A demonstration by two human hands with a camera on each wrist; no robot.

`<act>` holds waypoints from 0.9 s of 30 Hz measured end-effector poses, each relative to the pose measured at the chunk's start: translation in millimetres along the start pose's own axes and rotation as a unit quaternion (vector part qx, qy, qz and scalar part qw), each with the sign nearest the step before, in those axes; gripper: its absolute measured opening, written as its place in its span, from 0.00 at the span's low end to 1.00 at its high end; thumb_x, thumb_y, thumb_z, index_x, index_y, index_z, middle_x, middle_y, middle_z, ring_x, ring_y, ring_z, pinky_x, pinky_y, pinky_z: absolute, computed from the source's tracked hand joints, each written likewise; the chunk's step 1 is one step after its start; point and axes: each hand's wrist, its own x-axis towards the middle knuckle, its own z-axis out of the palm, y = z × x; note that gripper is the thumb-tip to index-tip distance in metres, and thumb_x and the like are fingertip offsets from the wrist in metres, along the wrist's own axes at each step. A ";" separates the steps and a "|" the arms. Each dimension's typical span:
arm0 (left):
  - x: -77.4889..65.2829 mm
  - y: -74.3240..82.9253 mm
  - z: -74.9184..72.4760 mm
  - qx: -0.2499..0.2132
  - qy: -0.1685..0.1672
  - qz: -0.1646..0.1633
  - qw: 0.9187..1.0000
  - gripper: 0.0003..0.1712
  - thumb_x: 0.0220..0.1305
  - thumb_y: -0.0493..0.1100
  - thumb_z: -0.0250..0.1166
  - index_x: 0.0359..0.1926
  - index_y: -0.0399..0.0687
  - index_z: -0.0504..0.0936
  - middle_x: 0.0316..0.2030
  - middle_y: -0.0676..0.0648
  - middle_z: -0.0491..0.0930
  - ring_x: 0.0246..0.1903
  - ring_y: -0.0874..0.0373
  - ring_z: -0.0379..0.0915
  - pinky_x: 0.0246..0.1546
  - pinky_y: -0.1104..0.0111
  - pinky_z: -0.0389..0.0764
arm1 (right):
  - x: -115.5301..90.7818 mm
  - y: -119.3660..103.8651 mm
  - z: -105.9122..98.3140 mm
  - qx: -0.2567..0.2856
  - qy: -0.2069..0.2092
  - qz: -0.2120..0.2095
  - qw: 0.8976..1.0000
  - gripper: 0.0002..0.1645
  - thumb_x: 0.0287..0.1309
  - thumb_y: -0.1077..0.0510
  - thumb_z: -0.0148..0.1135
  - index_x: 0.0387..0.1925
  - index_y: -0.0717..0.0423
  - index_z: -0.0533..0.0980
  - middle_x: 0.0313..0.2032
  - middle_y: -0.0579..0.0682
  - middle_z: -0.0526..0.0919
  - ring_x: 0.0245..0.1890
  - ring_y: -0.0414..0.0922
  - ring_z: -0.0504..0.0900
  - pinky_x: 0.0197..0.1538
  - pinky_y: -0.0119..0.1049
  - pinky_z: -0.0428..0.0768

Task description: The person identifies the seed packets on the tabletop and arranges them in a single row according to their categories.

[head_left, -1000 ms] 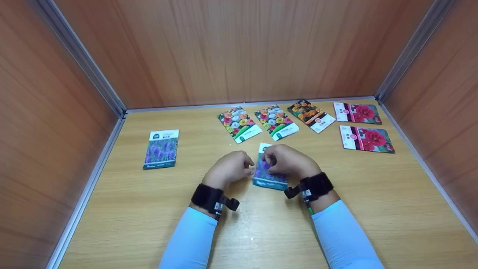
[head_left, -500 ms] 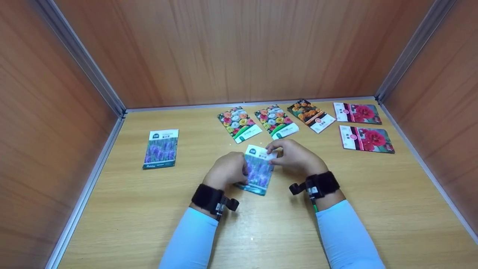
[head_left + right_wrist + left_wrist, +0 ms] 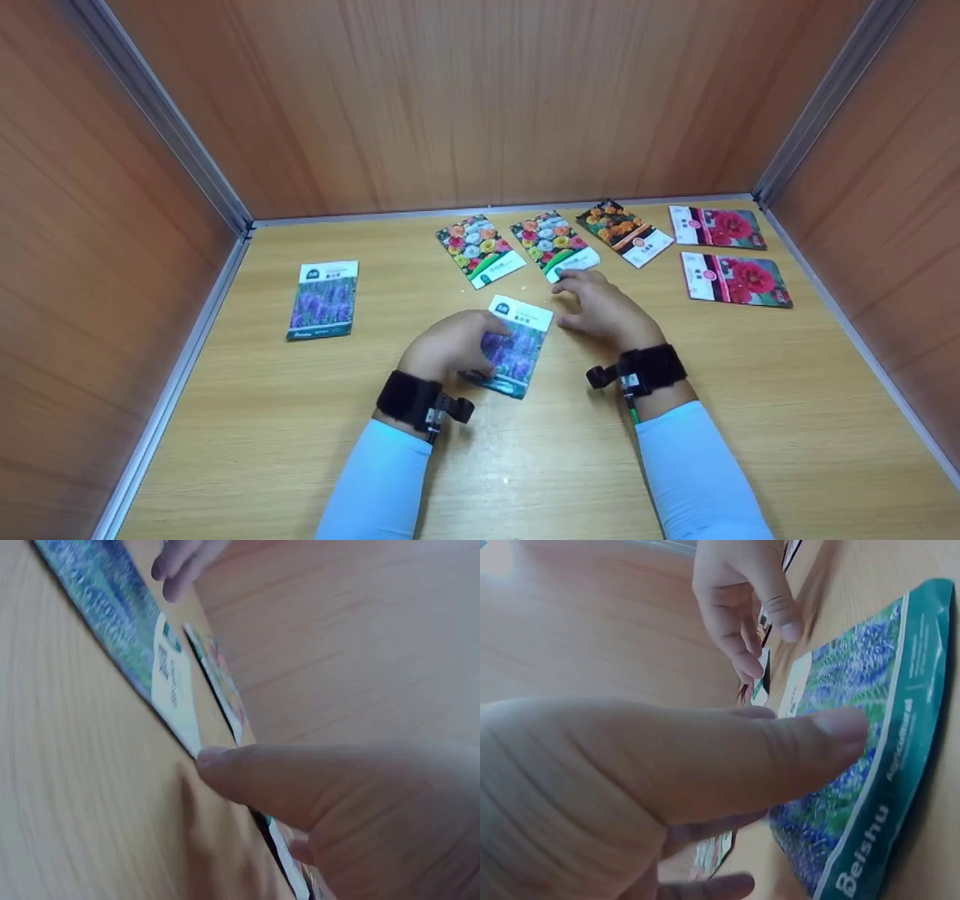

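Note:
A seed packet with purple flowers (image 3: 521, 349) lies near the middle of the table, its teal bottom end toward me. My left hand (image 3: 456, 343) pinches its left edge, the thumb (image 3: 810, 739) over the printed face and the other fingers by the edge. To the packet's right, my right hand (image 3: 604, 311) holds nothing, fingers loosely bent. The right thumb (image 3: 232, 769) is close to the packet's white top corner; whether they touch I cannot tell. A matching purple-flower packet (image 3: 323, 300) lies flat at the left.
Two packets with multicoloured flowers, a left one (image 3: 480, 251) and a right one (image 3: 555, 245), lie at the back. Beside them is an orange-flower packet (image 3: 625, 232). Two pink-flower packets, one upper (image 3: 718, 227) and one lower (image 3: 736, 280), lie near the right wall (image 3: 870, 225).
The middle purple-flower packet has shifted left and turned, coming into the left hand's grip. The right hand has let go of it and moved off to the right.

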 end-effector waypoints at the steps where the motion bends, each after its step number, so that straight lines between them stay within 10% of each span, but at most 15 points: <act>1: -1.4 -0.9 -0.6 -0.005 -0.002 -0.009 1.000 0.36 0.62 0.38 0.87 0.71 0.57 0.89 0.75 0.48 0.83 0.77 0.46 0.76 0.81 0.47 0.76 | 0.0 1.3 0.5 -0.003 -0.002 0.004 1.000 0.34 0.75 0.50 0.77 0.77 0.47 0.79 0.90 0.56 0.60 0.92 0.62 0.54 0.90 0.65 0.61; 14: -21.0 -37.6 -29.1 0.040 0.070 -0.170 0.982 0.25 0.50 0.47 0.93 0.45 0.45 0.92 0.42 0.47 0.91 0.45 0.46 0.85 0.67 0.36 0.79 | 2.4 3.5 -0.8 0.035 -0.020 0.044 0.998 0.46 0.73 0.52 0.80 0.86 0.43 0.70 0.93 0.56 0.50 0.93 0.63 0.49 0.90 0.66 0.59; 27: -21.6 -86.6 -36.2 0.057 0.129 -0.200 0.970 0.28 0.74 0.39 0.76 0.72 0.42 0.85 0.80 0.33 0.73 0.79 0.34 0.69 0.83 0.28 0.58 | 6.1 4.0 2.6 0.040 -0.021 0.052 0.998 0.43 0.73 0.52 0.80 0.83 0.46 0.73 0.94 0.53 0.49 0.93 0.61 0.51 0.91 0.62 0.58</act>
